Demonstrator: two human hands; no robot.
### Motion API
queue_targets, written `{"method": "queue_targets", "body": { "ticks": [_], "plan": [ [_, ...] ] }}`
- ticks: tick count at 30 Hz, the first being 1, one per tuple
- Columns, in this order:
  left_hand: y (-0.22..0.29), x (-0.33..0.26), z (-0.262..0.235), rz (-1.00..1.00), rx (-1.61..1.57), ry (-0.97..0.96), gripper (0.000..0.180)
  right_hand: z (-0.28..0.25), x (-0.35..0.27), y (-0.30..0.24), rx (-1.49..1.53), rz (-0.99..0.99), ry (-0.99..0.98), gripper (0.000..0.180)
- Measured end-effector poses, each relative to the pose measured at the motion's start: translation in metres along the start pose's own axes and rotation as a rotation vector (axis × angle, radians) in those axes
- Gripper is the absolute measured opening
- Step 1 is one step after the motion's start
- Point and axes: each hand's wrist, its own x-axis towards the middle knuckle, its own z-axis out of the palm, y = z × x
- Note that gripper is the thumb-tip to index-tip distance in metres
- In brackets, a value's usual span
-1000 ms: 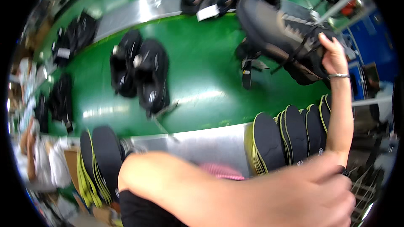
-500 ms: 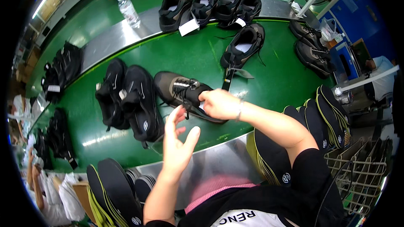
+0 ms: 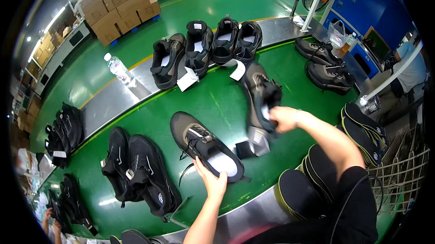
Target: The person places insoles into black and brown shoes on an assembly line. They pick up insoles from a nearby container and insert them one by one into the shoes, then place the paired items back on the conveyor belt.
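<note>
At the far left, a co-worker's hands (image 3: 50, 219) show small and are cut off by the dark rim; what they handle is hard to make out. Just right of them lie black shoes (image 3: 74, 203), with more black shoes (image 3: 68, 128) bunched farther back, overlapping too much to count. A clear bottle (image 3: 120, 69) stands on the far metal ledge (image 3: 102, 108). Nearer, a pair of black shoes (image 3: 149, 171) lies on the green table (image 3: 156, 112), and the lower edge crops some dark insoles (image 3: 133, 236). In the middle, a brown-and-black shoe (image 3: 197, 137) lies on the table, its white lining visible; the left hand (image 3: 211, 183) touches its near side by the heel, but how firmly it grips cannot be told. Beyond, a row of dark shoes (image 3: 198, 47) stands on the ledge, white tags overlapping the fronts of some. Right of centre, the right hand (image 3: 285, 118) grasps a second shoe (image 3: 258, 92) at its heel opening, over the table; blur smears this shoe and its hanging tag (image 3: 258, 142), and the fingertips are hidden. At right, the black sleeve partly covers stacked insoles (image 3: 294, 194), while the rim cuts off a wire rack (image 3: 401, 176).
</note>
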Motion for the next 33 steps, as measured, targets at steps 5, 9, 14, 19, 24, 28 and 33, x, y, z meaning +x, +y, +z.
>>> {"method": "queue_targets", "body": {
  "ticks": [5, 9, 14, 19, 24, 28, 33],
  "plan": [
    [0.001, 0.02, 0.01, 0.107, 0.045, -0.042, 0.081, -0.077, -0.045, 0.007, 0.528, 0.132, -0.422, 0.033],
    [-0.005, 0.038, 0.011, 0.162, -0.03, -0.137, 0.078, -0.116, 0.026, 0.027, 0.684, 0.149, 0.461, 0.042],
    [-0.017, 0.038, 0.009, 0.166, -0.142, -0.123, 0.078, -0.083, 0.173, 0.118, 0.824, 0.764, 0.922, 0.103],
    [-0.027, 0.035, 0.006, 0.189, -0.137, -0.089, 0.077, -0.071, 0.232, 0.151, 0.648, 0.774, 1.091, 0.057],
    [-0.031, 0.032, 0.007, 0.187, -0.244, -0.081, 0.078, -0.084, 0.199, 0.192, 0.728, 0.581, 0.785, 0.036],
    [-0.035, 0.031, 0.007, 0.126, -0.307, -0.105, 0.079, -0.092, 0.199, 0.181, 0.338, 0.722, 0.791, 0.065],
    [-0.043, 0.032, 0.008, 0.097, -0.301, -0.128, 0.08, -0.091, 0.121, 0.122, 0.341, 0.236, 0.762, 0.065]
  ]
}}
